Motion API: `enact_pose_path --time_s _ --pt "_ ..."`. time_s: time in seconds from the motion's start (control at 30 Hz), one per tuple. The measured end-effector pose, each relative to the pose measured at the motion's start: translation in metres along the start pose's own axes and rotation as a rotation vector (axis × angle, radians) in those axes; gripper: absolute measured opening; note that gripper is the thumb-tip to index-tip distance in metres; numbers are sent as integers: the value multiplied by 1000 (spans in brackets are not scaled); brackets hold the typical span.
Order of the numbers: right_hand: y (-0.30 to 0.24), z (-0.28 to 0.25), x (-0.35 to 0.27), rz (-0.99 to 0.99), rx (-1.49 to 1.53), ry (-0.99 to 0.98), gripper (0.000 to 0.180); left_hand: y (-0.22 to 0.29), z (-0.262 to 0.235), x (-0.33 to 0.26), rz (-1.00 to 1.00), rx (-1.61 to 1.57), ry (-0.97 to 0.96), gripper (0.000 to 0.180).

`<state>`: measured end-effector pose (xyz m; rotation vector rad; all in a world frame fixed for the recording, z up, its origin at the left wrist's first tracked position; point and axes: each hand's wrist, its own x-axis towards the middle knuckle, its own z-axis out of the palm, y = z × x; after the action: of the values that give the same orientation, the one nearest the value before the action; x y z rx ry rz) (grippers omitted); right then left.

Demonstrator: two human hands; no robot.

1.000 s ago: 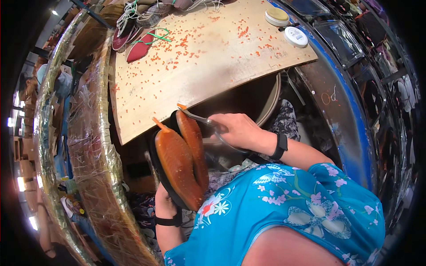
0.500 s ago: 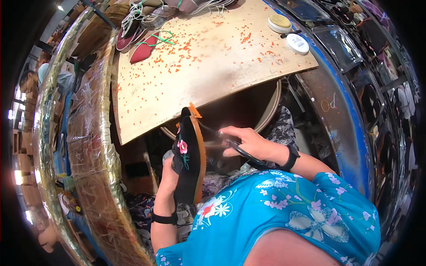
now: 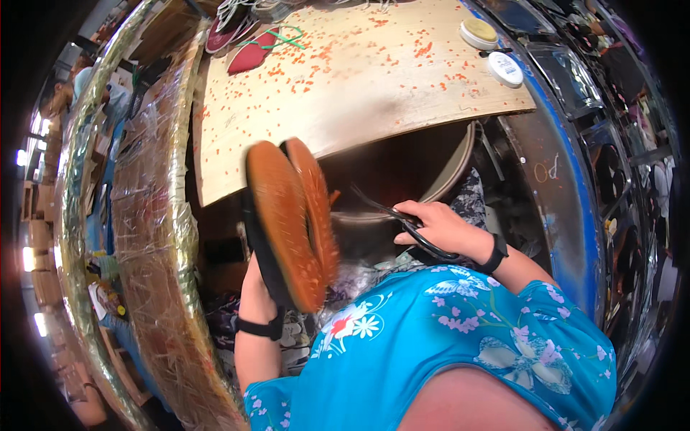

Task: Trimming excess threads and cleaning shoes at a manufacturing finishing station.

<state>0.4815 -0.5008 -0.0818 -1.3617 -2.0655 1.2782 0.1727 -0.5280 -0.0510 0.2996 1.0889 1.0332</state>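
Note:
My left hand (image 3: 257,286) grips a pair of black cloth shoes (image 3: 282,223) from behind, its fingers hidden by them. Their brown-orange soles face up toward me, side by side and tilted, slightly smeared by motion. A small orange bit (image 3: 335,195) sticks out from the right-hand sole's edge. In my right hand (image 3: 449,228) are scissors with black loop handles (image 3: 431,248), the fingers closed around them. Their thin blades point left and away, apart from the shoes.
Orange scraps dot the wooden board (image 3: 388,93) ahead. On it lie a red shoe-shaped piece (image 3: 251,57) with green cord, a round tin (image 3: 478,34) and a white lid (image 3: 505,70). Beneath the board's near edge stands a round-rimmed bin (image 3: 453,169). A wrapped carton (image 3: 147,215) stands left; another person (image 3: 100,90) is beyond.
The shoes have turned from a side view with pink embroidery to show both soles. My right hand and the scissors have drawn away to the right of them.

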Motion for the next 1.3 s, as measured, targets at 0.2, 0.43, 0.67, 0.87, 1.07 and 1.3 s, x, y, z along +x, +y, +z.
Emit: enact_pose_path --time_s 0.2,0.43,0.67,0.87,1.07,1.3 --pt "-31 0 11 -177 -262 -51 57 -9 13 8 148 -124 -104 41" --pt "-45 -3 29 -445 -481 106 37 -11 25 18 354 -311 -260 45" --pt "-23 1 22 -470 -533 18 35 -34 19 28 584 -184 -143 52" --pt "-6 4 2 -297 -464 -81 36 -36 22 36 311 -403 -257 49" --pt "-26 -1 9 -282 -256 -102 50 -40 8 63 217 -379 -337 48" --pt "-61 -6 26 -347 -331 -126 53 -37 3 74 96 -447 -329 43"
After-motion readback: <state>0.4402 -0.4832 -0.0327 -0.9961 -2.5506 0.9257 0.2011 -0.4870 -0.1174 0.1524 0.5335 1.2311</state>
